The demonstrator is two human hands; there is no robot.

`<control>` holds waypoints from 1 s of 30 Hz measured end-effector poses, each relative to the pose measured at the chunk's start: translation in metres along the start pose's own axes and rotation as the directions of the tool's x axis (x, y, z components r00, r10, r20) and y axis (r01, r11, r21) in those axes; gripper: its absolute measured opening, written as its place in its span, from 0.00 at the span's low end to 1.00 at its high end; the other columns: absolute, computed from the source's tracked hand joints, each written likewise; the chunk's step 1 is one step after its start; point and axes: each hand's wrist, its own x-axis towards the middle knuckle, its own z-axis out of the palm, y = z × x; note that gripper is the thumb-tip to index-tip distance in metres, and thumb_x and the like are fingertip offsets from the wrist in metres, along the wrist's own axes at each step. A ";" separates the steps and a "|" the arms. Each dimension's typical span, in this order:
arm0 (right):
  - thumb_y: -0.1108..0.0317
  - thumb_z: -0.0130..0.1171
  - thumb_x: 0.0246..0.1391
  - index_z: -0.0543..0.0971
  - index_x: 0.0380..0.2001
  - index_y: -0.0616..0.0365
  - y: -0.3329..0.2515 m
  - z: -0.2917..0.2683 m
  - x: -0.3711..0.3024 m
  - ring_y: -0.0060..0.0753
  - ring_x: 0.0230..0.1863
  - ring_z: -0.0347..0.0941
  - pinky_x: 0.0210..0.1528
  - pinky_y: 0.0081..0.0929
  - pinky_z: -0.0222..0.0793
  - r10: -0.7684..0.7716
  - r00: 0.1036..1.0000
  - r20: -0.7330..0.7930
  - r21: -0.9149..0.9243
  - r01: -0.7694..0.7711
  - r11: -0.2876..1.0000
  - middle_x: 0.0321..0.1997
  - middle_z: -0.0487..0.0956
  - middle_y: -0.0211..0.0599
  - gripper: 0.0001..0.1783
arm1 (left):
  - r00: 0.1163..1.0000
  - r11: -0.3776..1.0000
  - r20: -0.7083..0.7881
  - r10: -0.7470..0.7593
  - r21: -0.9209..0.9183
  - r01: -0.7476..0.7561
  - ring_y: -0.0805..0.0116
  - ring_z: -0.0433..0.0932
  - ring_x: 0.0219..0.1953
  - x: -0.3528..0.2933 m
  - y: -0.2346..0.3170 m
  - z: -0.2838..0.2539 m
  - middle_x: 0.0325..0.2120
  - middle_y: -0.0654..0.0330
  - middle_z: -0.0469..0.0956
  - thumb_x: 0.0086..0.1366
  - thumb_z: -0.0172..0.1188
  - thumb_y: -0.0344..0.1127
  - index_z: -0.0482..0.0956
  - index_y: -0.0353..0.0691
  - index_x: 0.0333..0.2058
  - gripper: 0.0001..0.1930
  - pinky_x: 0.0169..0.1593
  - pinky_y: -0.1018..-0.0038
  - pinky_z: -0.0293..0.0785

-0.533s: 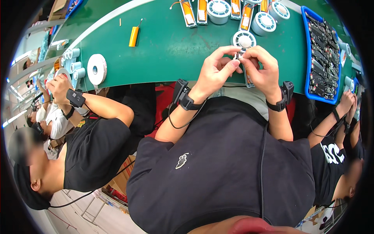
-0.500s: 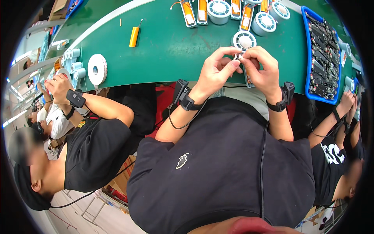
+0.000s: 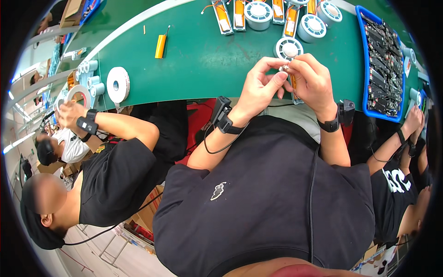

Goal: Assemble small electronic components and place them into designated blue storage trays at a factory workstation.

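My left hand (image 3: 262, 88) and my right hand (image 3: 315, 82) meet at the table's near edge, fingertips pinched together. Between them is a small white connector (image 3: 283, 68), held from both sides; its thin wires are too small to follow. Just beyond the fingers lies a pale blue-grey device with a round vented head (image 3: 289, 48). Its narrow body runs back under my hands, showing a bit of orange battery (image 3: 293, 82) between them; the rest is covered. A lone orange battery (image 3: 160, 46) with a dark lead lies farther left.
Several similar devices (image 3: 258, 15) with orange batteries stand at the far edge. On the right, a blue tray (image 3: 368, 87) holds dark circuit parts. A white tape roll (image 3: 118, 85) stands at left. Co-workers sit on both sides; one person's hand (image 3: 71, 113) is at far left.
My hands stay together over the device, with the fingertips and connector shifting slightly. At left, the co-worker's hands have moved lower, and a roll of tape shows by them.
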 end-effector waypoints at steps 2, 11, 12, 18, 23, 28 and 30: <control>0.83 0.63 0.51 0.79 0.34 0.62 -0.004 -0.001 0.003 0.42 0.28 0.78 0.28 0.33 0.73 -0.002 1.000 0.025 -0.105 0.005 0.994 0.32 0.79 0.40 0.07 | 0.999 0.977 -0.015 0.040 0.208 -0.036 0.71 0.83 0.35 0.000 0.003 0.000 0.44 0.56 0.78 0.76 0.56 0.33 0.70 0.34 0.56 0.15 0.31 0.80 0.75; 0.75 0.64 0.52 0.75 0.30 0.58 -0.002 -0.008 0.008 0.41 0.27 0.76 0.27 0.34 0.72 -0.048 0.984 0.169 -0.164 0.076 0.984 0.29 0.75 0.36 0.06 | 0.997 0.972 0.016 -0.075 0.225 0.069 0.73 0.81 0.32 -0.002 0.019 -0.004 0.44 0.55 0.77 0.75 0.57 0.33 0.71 0.33 0.54 0.14 0.30 0.80 0.75; 0.75 0.64 0.52 0.75 0.30 0.58 -0.002 -0.009 0.007 0.41 0.27 0.76 0.27 0.34 0.72 -0.048 0.984 0.169 -0.162 0.076 0.984 0.29 0.75 0.36 0.06 | 0.997 0.967 0.023 -0.079 0.246 0.071 0.73 0.81 0.32 -0.001 0.020 -0.005 0.44 0.55 0.77 0.75 0.57 0.33 0.71 0.34 0.54 0.14 0.30 0.80 0.75; 0.75 0.65 0.52 0.75 0.31 0.59 0.018 -0.008 0.016 0.42 0.28 0.77 0.28 0.35 0.72 -0.119 0.967 0.224 -0.058 0.135 0.989 0.29 0.76 0.37 0.07 | 0.989 0.974 0.068 -0.128 0.197 0.113 0.73 0.81 0.31 0.006 0.017 -0.015 0.44 0.54 0.77 0.75 0.56 0.34 0.70 0.34 0.54 0.14 0.30 0.80 0.75; 0.80 0.64 0.51 0.75 0.31 0.62 0.017 -0.010 0.006 0.46 0.30 0.76 0.32 0.35 0.72 -0.103 0.963 0.247 0.063 0.090 0.994 0.31 0.77 0.41 0.07 | 0.980 0.982 0.097 -0.172 0.101 0.162 0.73 0.80 0.30 0.002 0.012 -0.017 0.44 0.53 0.77 0.75 0.56 0.33 0.70 0.34 0.54 0.14 0.30 0.79 0.75; 0.80 0.64 0.51 0.75 0.31 0.63 0.016 -0.006 0.007 0.46 0.30 0.76 0.31 0.35 0.72 -0.104 0.973 0.205 0.048 0.096 0.994 0.30 0.76 0.41 0.07 | 0.998 0.987 0.057 -0.027 0.161 0.017 0.71 0.82 0.31 -0.001 0.007 -0.010 0.42 0.53 0.78 0.76 0.56 0.35 0.70 0.34 0.55 0.15 0.31 0.79 0.78; 0.80 0.64 0.50 0.75 0.31 0.61 0.016 -0.003 0.004 0.44 0.29 0.76 0.30 0.34 0.72 -0.100 0.974 0.203 0.048 0.092 0.995 0.30 0.76 0.39 0.08 | 0.996 0.938 0.061 0.070 0.336 -0.087 0.70 0.82 0.32 -0.005 0.007 -0.006 0.41 0.54 0.78 0.76 0.55 0.37 0.70 0.33 0.55 0.16 0.32 0.78 0.79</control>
